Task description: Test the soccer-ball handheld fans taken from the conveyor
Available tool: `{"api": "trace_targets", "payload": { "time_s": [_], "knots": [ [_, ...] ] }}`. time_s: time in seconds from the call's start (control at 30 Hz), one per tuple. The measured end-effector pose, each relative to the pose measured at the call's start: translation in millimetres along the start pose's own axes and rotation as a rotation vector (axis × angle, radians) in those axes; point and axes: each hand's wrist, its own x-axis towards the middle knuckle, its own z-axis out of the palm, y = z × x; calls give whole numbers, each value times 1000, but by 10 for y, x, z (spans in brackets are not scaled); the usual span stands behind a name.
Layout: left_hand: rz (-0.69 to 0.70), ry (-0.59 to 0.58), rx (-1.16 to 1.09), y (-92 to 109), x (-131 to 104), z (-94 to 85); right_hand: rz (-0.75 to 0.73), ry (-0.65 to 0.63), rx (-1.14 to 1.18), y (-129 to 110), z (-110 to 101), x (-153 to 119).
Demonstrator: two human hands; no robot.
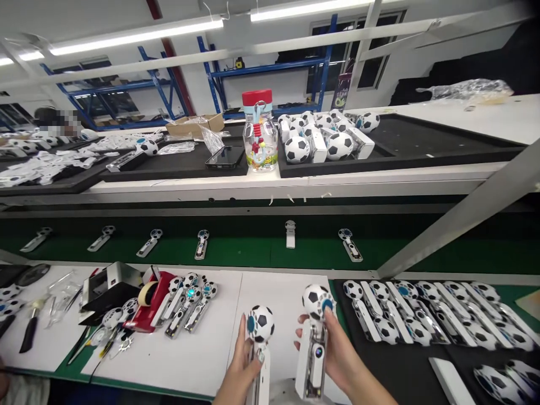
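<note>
A red tape dispenser and a bunch of ball-topped devices lay left of centre in the lower half, with a dark-handled tool near the left edge. At lower right, a black tray carried more such devices in rows. A slanting white post cut across the right side, in front of the green belt, where six devices lay spaced out. At lower centre, the left hand had its grip closed around the left football device, pinching the white body below the ball; the right hand had its grip around the right football device, thumb by the ball's blue disc. Both balls pointed to the top of the frame; the left one's long axis ran nearly vertical, while the right one's foot leaned slightly left. White sheets covered much of the green-edged surface. Above the belt, a shelf held a red-lidded jar and a phone; blue racks and strip lights filled the background.
</note>
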Motion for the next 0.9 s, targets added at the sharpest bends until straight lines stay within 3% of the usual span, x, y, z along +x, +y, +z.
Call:
{"api": "trace_targets", "payload": {
  "time_s": [0.13,0.23,0.3,0.4,0.5,0.67,0.9],
  "knots": [
    [-155,9,-261,-97,-218,-259,209,-78,-16,329,-365,-129],
    [-264,-44,-369,-168,-383,-395,180,-122,-35,459,-421,-221],
    [-286,-86,-377,-202,-455,-397,134,-127,-69,472,-358,-244],
    [-277,-60,-387,-143,-472,-238,84,-145,-86,410,-194,-217],
    [-248,-22,-421,80,-411,48,44,-193,-115,308,-21,-157],
    [-126,-139,-323,515,-353,450,2,-361,-198,155,201,-130],
    [-51,-182,-303,714,-435,592,-40,-425,-225,90,329,-240]
  ]
}}
